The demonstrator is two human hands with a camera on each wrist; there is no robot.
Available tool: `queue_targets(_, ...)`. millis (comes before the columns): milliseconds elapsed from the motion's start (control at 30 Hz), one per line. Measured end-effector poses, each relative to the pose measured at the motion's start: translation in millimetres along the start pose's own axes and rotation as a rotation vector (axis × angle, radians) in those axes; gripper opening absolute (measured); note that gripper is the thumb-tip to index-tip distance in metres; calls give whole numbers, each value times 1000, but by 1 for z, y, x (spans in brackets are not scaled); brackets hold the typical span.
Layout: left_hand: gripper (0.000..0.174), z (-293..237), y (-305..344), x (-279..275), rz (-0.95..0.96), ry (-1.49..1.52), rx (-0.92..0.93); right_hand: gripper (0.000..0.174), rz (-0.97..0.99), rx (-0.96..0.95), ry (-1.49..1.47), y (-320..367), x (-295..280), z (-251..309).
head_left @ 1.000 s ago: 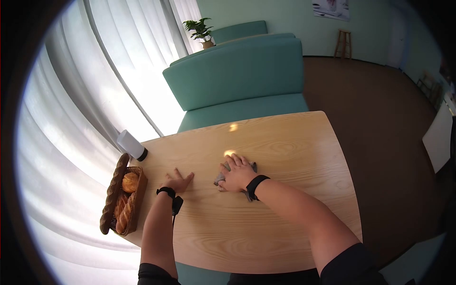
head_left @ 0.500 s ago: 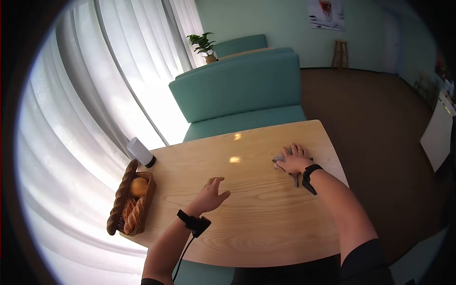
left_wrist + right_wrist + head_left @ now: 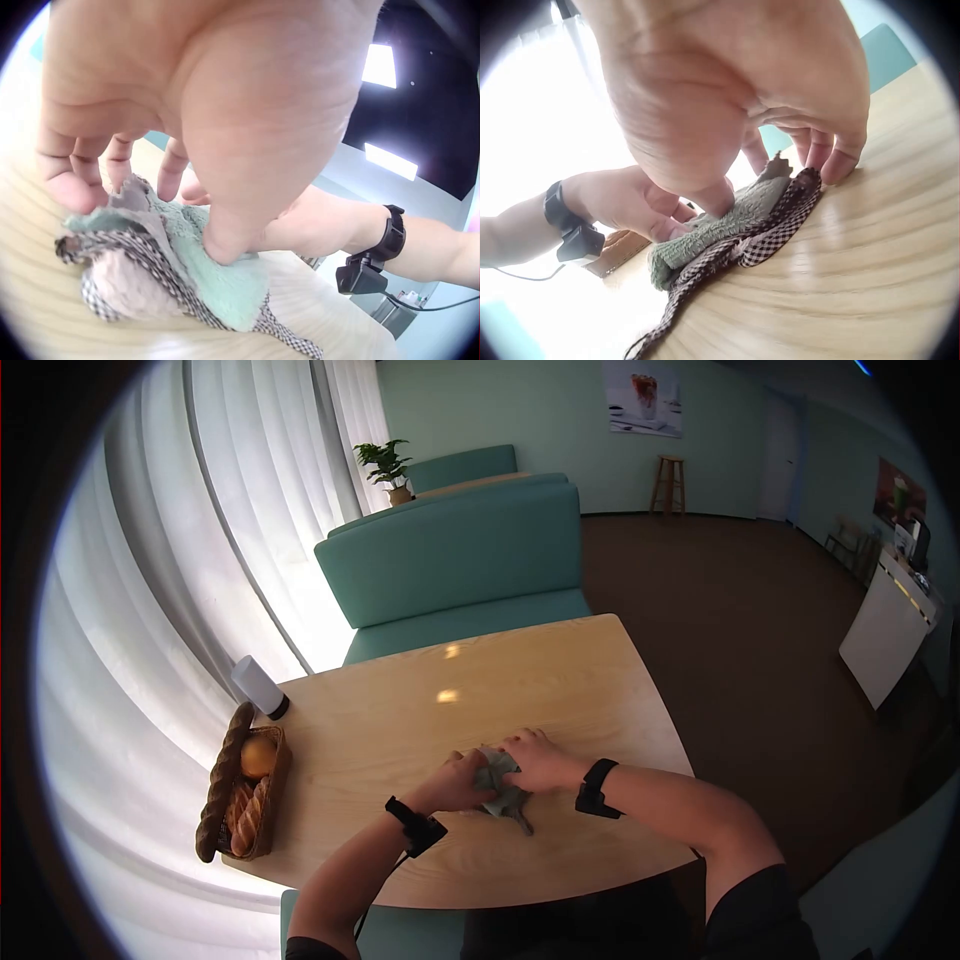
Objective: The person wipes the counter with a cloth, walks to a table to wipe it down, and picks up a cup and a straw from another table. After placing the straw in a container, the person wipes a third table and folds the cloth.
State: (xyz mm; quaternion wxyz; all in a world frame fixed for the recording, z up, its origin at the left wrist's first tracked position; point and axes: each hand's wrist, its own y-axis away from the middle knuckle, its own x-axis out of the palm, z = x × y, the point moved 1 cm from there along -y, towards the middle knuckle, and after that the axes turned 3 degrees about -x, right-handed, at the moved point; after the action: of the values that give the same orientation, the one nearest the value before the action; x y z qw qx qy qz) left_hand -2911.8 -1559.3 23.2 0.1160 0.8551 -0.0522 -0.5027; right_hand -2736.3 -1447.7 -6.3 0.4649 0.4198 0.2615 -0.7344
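Note:
A crumpled cloth (image 3: 497,775), pale green and fluffy with checked trim and a trailing strap, lies bunched on the wooden table. My left hand (image 3: 452,784) grips its left side, thumb pressed into the green pile and fingers bent around the far edge. From the right, my right hand (image 3: 545,762) holds the same cloth, its thumb on top and fingertips down at the far side by the tabletop. In the left wrist view, a pinkish side of the cloth (image 3: 131,289) shows beneath the checked border. The right wrist view shows the checked strap (image 3: 671,311) hanging toward the near side.
At the table's left edge stands a wicker basket (image 3: 279,785) of bread, with a long dark loaf (image 3: 224,785) along its side. A white cylinder with a black base (image 3: 258,685) is behind it. Beyond the table (image 3: 370,705) is a green bench (image 3: 460,560); curtains hang on the left.
My right hand slid right with the cloth, then came back toward the table's near middle. My left hand left the tabletop, moved right and took hold of the cloth beside it.

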Motion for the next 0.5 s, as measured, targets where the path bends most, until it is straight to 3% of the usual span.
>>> queue_targets(167,65,3,4,-7,105,131,-90,32,93,-22,-210,5,-9,1)
queue_targets(267,63,28,0,9,-124,-59,26,25,181,-31,-238,10,-20,8)
queue_targets(333,62,16,6,-2,-26,52,-80,23,217,-69,-248,9,-20,0)
queue_targets(500,60,18,2,0,50,8,-170,21,35,-391,-44,25,-20,-14)
